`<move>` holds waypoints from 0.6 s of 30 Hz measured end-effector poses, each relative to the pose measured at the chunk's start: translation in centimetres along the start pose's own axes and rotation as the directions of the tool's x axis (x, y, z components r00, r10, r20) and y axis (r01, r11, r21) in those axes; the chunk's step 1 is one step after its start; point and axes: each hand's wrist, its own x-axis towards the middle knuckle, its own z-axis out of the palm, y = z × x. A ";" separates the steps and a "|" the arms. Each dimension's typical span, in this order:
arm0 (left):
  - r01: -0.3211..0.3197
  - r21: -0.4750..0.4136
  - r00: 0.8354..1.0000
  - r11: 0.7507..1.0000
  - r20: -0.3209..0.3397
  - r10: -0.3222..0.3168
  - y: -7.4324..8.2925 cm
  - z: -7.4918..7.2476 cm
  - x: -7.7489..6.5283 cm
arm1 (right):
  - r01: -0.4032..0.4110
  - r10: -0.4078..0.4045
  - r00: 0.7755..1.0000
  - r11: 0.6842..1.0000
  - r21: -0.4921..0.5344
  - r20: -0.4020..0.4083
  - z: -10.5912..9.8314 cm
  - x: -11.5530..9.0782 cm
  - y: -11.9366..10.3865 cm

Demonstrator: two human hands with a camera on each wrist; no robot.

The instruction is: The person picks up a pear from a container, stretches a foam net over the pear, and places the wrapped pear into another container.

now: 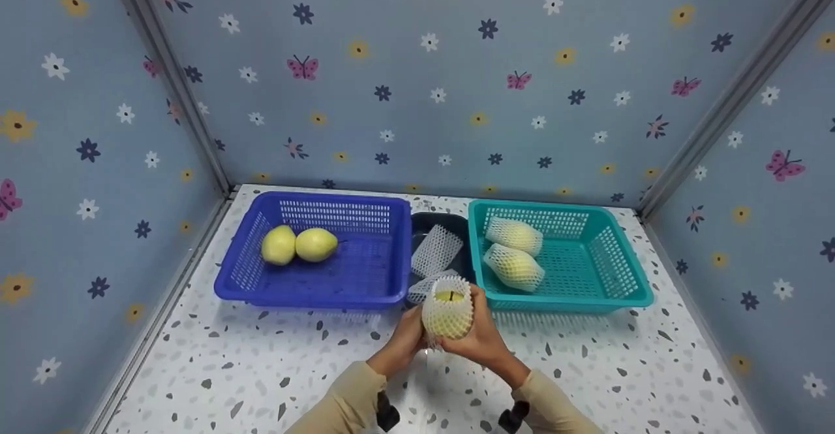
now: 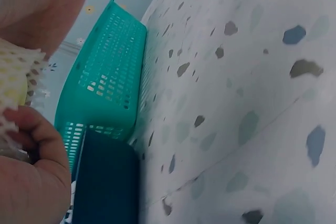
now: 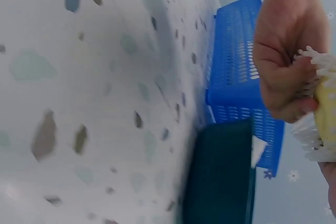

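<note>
A yellow pear (image 1: 451, 324) in a white foam net sleeve (image 1: 428, 320) is held up between both hands, its dark stem showing through the net's open top. My right hand (image 1: 486, 336) grips the pear from the right, thumb across its lower front. On the other side my left hand (image 1: 406, 337) pinches the net's edge with curled fingers; the right wrist view shows this left hand (image 3: 291, 72) bunching the netting. Behind the hands, a dark bin (image 1: 461, 222) contains loose foam net sleeves (image 1: 437, 251).
To the left stands a blue basket (image 1: 326, 300) with two bare pears (image 1: 316, 245). A teal basket (image 1: 567, 302) on the right has two netted pears (image 1: 515, 267). All rest on a speckled white table (image 1: 261, 369), enclosed by flower-patterned walls (image 1: 430, 62).
</note>
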 end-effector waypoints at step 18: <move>-0.405 0.686 0.860 0.605 0.059 0.508 7.2 -6.1 0.9 | -0.063 0.012 0.992 0.909 -0.412 -0.127 -14.3 6.2 2.6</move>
